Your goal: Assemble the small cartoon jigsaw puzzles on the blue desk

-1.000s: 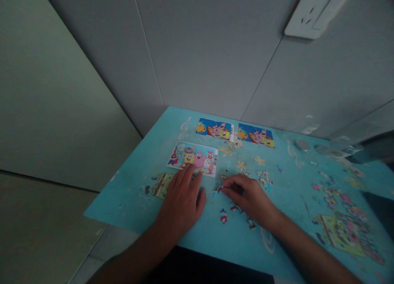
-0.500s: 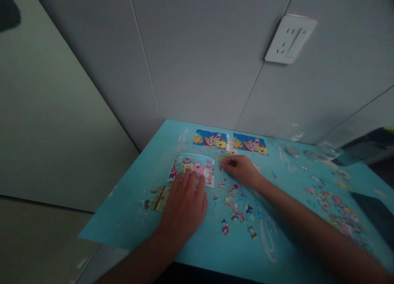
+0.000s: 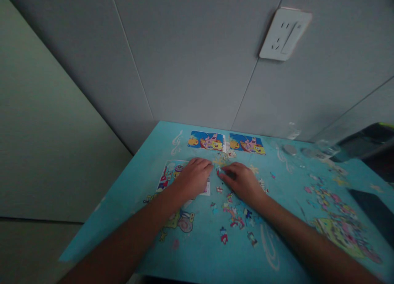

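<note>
My right hand (image 3: 243,181) pinches a small red and white puzzle piece (image 3: 218,172) between thumb and fingertips, just above the blue table. Facing it, my left hand (image 3: 195,176) has its fingers drawn together; whether anything is in them is hidden. Below my left hand lies a cartoon picture card (image 3: 166,178), partly covered by the hand and forearm. Loose puzzle pieces (image 3: 234,214) are scattered beside and below my right hand. A few of them lie singly, such as a red and blue piece (image 3: 223,235).
Two blue cartoon cards (image 3: 205,141) (image 3: 247,144) lie at the back by the wall. On the right are another heap of puzzle pieces (image 3: 326,200), a dark flat object (image 3: 374,212) and clear plastic containers (image 3: 326,149). A socket (image 3: 285,34) is on the wall.
My left hand has moved from the front of the picture card up and right, its fingers closing near my right hand. My right hand still pinches the piece. The view has shifted slightly.
</note>
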`<state>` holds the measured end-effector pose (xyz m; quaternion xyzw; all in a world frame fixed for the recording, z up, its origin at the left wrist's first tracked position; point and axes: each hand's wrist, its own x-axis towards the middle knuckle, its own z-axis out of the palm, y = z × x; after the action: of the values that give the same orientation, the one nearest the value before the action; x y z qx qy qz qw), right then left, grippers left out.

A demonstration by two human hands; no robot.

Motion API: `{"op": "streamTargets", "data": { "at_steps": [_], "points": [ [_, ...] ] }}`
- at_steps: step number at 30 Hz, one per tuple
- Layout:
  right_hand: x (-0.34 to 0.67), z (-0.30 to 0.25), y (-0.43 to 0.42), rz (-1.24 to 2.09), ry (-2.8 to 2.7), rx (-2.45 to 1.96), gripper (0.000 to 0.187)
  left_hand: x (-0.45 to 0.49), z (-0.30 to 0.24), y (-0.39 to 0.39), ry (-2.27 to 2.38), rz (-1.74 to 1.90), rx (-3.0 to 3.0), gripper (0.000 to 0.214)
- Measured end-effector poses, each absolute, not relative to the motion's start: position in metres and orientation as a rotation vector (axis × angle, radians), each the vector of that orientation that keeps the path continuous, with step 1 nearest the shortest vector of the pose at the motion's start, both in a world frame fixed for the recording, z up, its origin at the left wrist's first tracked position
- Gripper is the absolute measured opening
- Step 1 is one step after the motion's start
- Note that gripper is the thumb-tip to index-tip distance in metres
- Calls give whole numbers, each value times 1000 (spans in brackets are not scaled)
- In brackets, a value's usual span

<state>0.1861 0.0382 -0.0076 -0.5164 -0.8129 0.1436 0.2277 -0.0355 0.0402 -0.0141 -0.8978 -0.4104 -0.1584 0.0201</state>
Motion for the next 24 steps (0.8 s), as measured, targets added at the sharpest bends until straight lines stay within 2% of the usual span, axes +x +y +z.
{"op": "streamTargets", "data": {
  "at_steps": [4,11,24],
  "points": [
    [179,-8,41,389,-2238,-1455,22,-37,-17,35,-1260,-527,-2826,47],
    [173,-4,35,194,-2380,-1428,25,-37,-19,35,-1248,-560,-2879,52],
    [171,-1,27,-185,-2541,-1438,28,-44,-18,34,-1230,-461,-2917,47]
  ]
}}
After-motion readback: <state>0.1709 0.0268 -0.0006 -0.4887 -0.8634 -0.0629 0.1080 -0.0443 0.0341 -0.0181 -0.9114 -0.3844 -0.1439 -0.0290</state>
